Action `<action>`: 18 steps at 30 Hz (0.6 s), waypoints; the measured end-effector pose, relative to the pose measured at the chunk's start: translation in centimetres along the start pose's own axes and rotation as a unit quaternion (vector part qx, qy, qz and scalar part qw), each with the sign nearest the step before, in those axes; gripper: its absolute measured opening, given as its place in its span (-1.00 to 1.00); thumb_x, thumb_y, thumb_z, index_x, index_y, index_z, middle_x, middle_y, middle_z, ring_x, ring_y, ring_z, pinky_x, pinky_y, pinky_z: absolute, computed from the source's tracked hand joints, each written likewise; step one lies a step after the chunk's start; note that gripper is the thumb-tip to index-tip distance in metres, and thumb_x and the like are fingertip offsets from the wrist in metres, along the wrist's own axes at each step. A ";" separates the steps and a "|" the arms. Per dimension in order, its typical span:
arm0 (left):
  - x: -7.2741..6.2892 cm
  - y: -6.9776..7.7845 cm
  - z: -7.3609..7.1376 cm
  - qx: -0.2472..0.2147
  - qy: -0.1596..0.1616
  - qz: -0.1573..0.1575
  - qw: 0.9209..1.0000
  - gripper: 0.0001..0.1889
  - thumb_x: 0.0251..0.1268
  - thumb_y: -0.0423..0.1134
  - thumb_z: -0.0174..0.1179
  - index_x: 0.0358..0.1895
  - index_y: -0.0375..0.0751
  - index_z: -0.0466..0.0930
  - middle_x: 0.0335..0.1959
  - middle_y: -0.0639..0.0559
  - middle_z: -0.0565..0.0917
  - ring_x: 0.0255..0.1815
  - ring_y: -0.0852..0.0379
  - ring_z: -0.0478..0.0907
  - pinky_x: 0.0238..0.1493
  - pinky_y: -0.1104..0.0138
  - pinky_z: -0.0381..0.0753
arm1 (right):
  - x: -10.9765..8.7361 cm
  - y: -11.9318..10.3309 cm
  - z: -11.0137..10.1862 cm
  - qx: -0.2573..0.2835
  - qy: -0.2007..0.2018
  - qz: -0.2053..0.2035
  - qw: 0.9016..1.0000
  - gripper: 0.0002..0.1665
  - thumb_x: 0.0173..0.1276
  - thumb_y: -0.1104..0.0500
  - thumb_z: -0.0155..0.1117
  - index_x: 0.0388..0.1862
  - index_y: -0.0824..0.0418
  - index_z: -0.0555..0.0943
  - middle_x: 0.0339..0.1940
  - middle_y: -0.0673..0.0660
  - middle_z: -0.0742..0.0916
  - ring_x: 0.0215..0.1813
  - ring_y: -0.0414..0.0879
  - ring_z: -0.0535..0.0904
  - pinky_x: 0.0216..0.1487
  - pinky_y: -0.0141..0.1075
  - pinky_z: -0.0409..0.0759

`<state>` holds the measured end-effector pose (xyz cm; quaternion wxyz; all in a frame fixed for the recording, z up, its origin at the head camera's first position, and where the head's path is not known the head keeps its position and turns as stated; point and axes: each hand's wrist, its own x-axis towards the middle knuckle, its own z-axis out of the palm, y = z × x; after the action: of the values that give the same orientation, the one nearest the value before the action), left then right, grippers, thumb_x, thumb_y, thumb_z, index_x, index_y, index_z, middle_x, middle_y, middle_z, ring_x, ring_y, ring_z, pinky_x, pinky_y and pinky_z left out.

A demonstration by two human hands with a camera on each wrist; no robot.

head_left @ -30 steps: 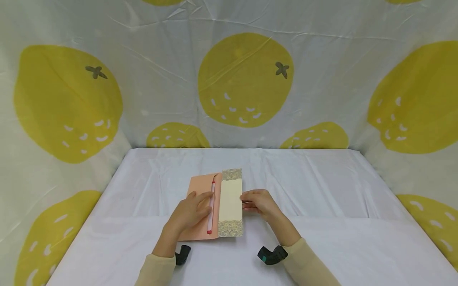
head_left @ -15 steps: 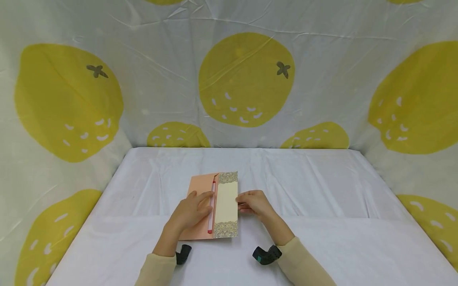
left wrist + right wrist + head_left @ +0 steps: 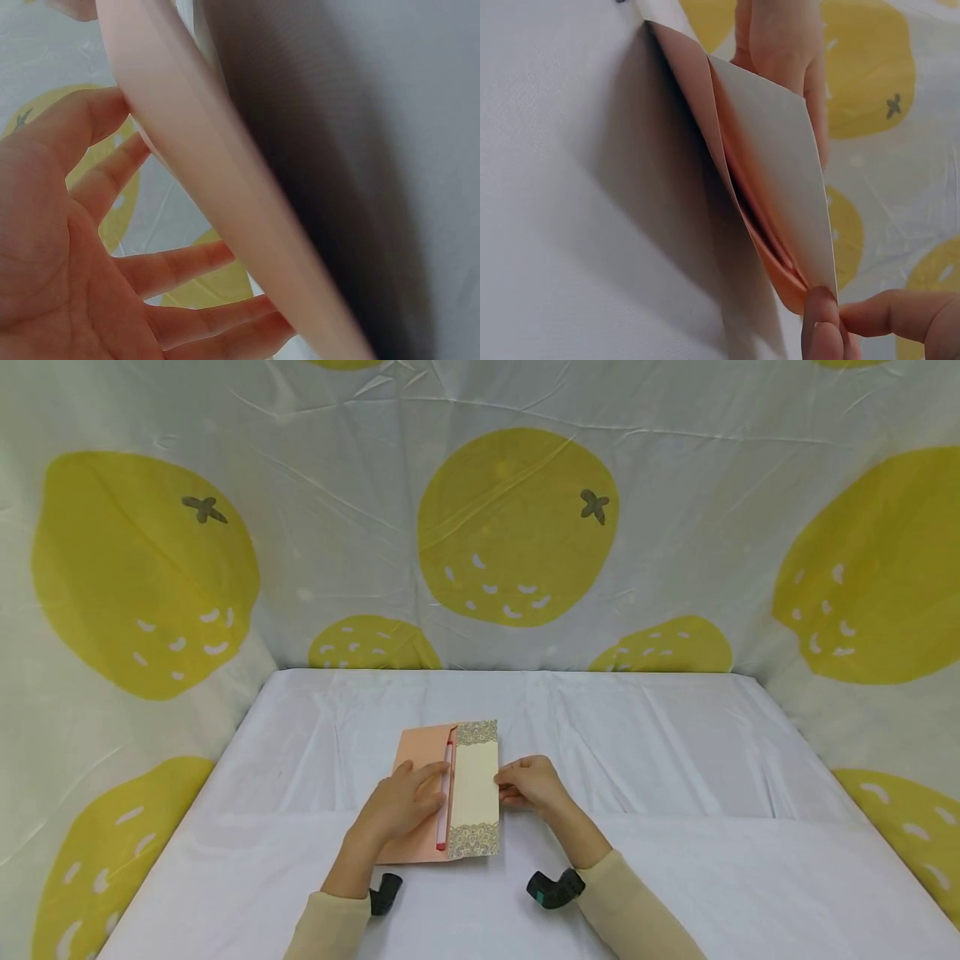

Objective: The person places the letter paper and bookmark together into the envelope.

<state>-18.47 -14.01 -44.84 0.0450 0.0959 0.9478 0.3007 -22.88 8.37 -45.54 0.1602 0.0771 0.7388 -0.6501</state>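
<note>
A peach paper envelope (image 3: 423, 745) with a slim white strip with red ends (image 3: 441, 835) is tilted above the white cloth. Along its right side sits a cream card (image 3: 476, 789) with ornate bands at both ends. My left hand (image 3: 395, 806) holds the envelope, its fingertips at the strip. In the left wrist view, this hand's fingers (image 3: 184, 264) run behind the peach paper. My right hand (image 3: 534, 783) pinches the card's right edge between thumb and finger. In the right wrist view, peach paper (image 3: 686, 90) and a pale panel (image 3: 787, 157) gape apart and meet near those fingertips.
White cloth (image 3: 675, 877) covers the table. Lemon-print fabric (image 3: 517, 527) hangs at the back and both sides. A black wrist camera (image 3: 555, 888) juts from the right wrist, another camera (image 3: 386, 893) from the left. A shadow (image 3: 682, 225) falls under the envelope.
My right hand and the card have shifted slightly left, narrowing the peach gap between strip and card. Over the last half second they hardly move. The left hand stays in place.
</note>
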 end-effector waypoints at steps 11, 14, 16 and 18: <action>0.0 0.0 0.0 0.005 0.003 0.009 1.000 -0.53 0.33 -0.09 0.16 0.32 0.05 0.49 0.32 -0.50 0.32 0.17 -0.55 0.39 0.09 -0.25 0.39 | 0.2 -0.1 0.2 -0.044 0.006 -0.016 0.999 -0.90 0.09 0.39 0.24 -0.46 0.44 0.65 -0.70 0.11 0.63 -0.68 -0.20 0.55 -0.60 -0.40 0.56; 0.1 -0.1 0.0 0.012 0.005 0.011 1.000 -0.52 0.32 -0.09 0.16 0.31 0.06 0.49 0.30 -0.50 0.33 0.12 -0.54 0.43 0.06 -0.23 0.42 | 0.1 -0.2 0.3 -0.054 0.011 -0.015 0.998 -0.91 0.08 0.39 0.24 -0.48 0.43 0.65 -0.71 0.11 0.62 -0.69 -0.21 0.53 -0.60 -0.40 0.56; 0.1 -0.2 0.0 0.016 0.005 0.012 1.000 -0.52 0.32 -0.09 0.15 0.32 0.06 0.49 0.30 -0.51 0.33 0.10 -0.54 0.45 0.06 -0.21 0.43 | 0.1 -0.3 0.3 -0.059 0.016 -0.014 0.998 -0.92 0.08 0.39 0.24 -0.48 0.43 0.65 -0.71 0.11 0.62 -0.69 -0.20 0.53 -0.60 -0.39 0.56; 0.1 -0.2 0.1 0.015 0.005 0.013 1.000 -0.52 0.32 -0.09 0.15 0.32 0.06 0.49 0.30 -0.51 0.33 0.10 -0.53 0.45 0.06 -0.21 0.43 | 0.0 -0.3 0.3 -0.064 0.019 -0.012 0.998 -0.92 0.09 0.39 0.25 -0.48 0.43 0.66 -0.70 0.11 0.63 -0.69 -0.20 0.53 -0.60 -0.39 0.56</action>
<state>-18.61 -14.12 -45.01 0.0346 0.1070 0.9512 0.2874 -22.98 8.03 -45.30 0.1426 0.0704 0.7829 -0.6016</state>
